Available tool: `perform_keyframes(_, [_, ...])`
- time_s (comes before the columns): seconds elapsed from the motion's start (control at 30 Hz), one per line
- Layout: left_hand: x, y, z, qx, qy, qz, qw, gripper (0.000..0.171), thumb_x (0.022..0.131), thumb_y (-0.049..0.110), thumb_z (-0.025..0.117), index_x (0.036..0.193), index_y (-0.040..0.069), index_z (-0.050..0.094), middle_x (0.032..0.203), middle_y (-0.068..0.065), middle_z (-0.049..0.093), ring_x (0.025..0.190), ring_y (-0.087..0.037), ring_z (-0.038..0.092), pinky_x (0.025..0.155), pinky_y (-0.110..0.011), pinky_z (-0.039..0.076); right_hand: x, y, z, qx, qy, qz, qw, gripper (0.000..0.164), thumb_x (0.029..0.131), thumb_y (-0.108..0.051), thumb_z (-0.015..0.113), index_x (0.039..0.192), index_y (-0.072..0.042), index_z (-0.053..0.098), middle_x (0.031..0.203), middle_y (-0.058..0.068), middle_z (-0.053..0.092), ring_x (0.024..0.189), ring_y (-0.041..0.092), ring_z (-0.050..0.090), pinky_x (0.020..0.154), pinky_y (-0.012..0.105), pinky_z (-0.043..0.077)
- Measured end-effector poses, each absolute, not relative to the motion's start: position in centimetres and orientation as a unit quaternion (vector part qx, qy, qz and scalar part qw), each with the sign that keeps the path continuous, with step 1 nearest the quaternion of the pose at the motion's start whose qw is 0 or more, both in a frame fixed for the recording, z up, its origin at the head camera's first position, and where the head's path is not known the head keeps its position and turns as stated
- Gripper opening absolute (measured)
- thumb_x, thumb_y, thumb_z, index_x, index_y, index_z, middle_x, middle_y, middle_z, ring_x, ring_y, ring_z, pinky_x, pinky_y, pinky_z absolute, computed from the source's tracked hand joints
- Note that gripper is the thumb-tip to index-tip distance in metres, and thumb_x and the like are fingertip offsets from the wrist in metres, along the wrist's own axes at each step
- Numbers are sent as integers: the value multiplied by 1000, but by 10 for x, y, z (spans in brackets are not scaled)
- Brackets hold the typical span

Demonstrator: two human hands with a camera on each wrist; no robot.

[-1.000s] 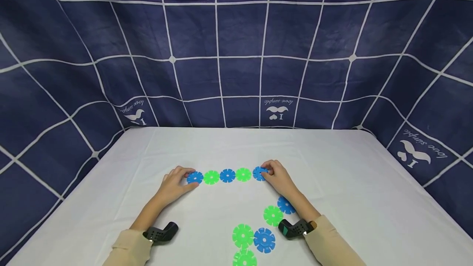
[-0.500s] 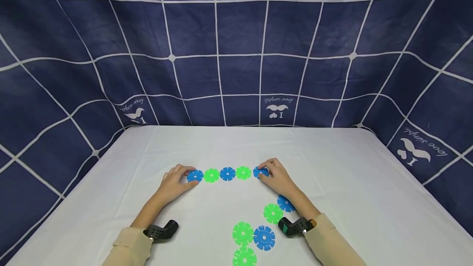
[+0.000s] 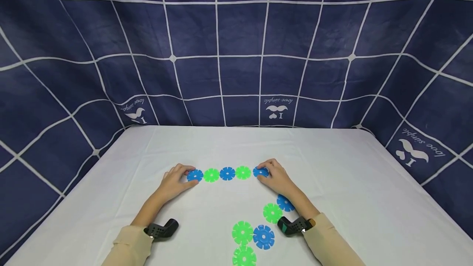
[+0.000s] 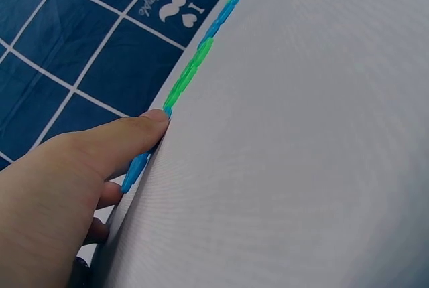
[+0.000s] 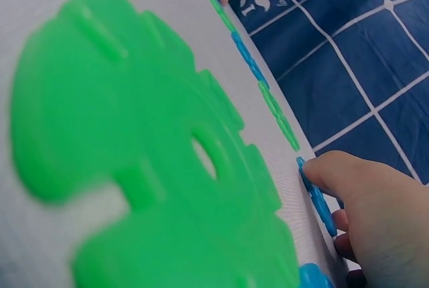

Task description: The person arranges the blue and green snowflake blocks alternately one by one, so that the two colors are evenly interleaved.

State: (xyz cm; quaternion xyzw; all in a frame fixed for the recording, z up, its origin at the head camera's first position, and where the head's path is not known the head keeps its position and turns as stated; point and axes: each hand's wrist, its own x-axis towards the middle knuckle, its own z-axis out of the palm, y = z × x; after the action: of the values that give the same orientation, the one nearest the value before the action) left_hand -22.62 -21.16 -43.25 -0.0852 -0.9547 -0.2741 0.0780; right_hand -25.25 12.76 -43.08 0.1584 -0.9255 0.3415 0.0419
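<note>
A row of toothed plastic snowflake discs lies across the table, alternating blue and green. My left hand (image 3: 173,182) holds the blue disc at the row's left end (image 3: 196,175), thumb on the near edge and fingers at the far edge. Right of it come a green disc (image 3: 212,175), a blue disc (image 3: 227,173) and another green disc (image 3: 243,172). At the right end my right hand (image 3: 277,177) pinches a blue disc (image 3: 260,172), partly covered by the fingers. In the right wrist view, a narrow gap separates this blue disc (image 5: 318,197) from the neighbouring green disc (image 5: 278,115).
Closer to me lie more discs: a blue one (image 3: 284,203) partly under the right forearm, a green one (image 3: 272,213), another blue one (image 3: 264,237), and two green ones (image 3: 242,233) one before the other. A navy checked curtain (image 3: 236,77) hangs behind the white-covered table (image 3: 207,143).
My right thumb and fingers have shifted slightly left over the blue disc at the right end, covering more of it. My left hand has stayed on its disc; the row looks unchanged.
</note>
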Motion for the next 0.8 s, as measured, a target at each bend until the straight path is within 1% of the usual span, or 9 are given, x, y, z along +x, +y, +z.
perform_keyframes(0.17, [-229,-213,-431,-88,-955,-278,58,54,77,46,65,118,12,56,101,-3,53,97,-20,47,79,-36,28,-252,127,-429,156,-924,349,31,29,82,-27,64,109,-18,61,116,7,50,105,25,50,91,47,40])
perform_keyframes(0.3, [-231,-214,-428,-96,-952,-287,40,52,77,44,66,117,12,55,99,-2,51,95,-19,43,81,-39,27,-250,128,-428,154,-926,344,21,29,84,-28,62,111,-19,59,120,9,48,112,29,48,95,50,35])
perform_keyframes(0.47, [-232,-216,-425,-98,-949,-298,28,51,78,44,66,116,13,54,99,-2,49,94,-18,41,80,-38,25,-250,128,-429,174,-931,319,24,30,87,-27,58,115,-18,56,124,12,46,117,31,45,98,52,29])
perform_keyframes(0.63, [-231,-216,-426,-100,-948,-300,40,51,77,44,66,116,12,55,97,-2,50,93,-18,41,80,-38,25,-248,128,-429,178,-930,320,31,32,87,-26,57,118,-18,56,123,11,47,118,30,44,100,51,27])
perform_keyframes(0.8, [-230,-217,-431,-104,-951,-285,61,51,77,45,66,115,13,56,95,0,51,91,-16,43,77,-34,26,-245,128,-432,169,-929,326,36,32,85,-25,58,117,-19,58,122,8,48,116,28,45,99,51,27])
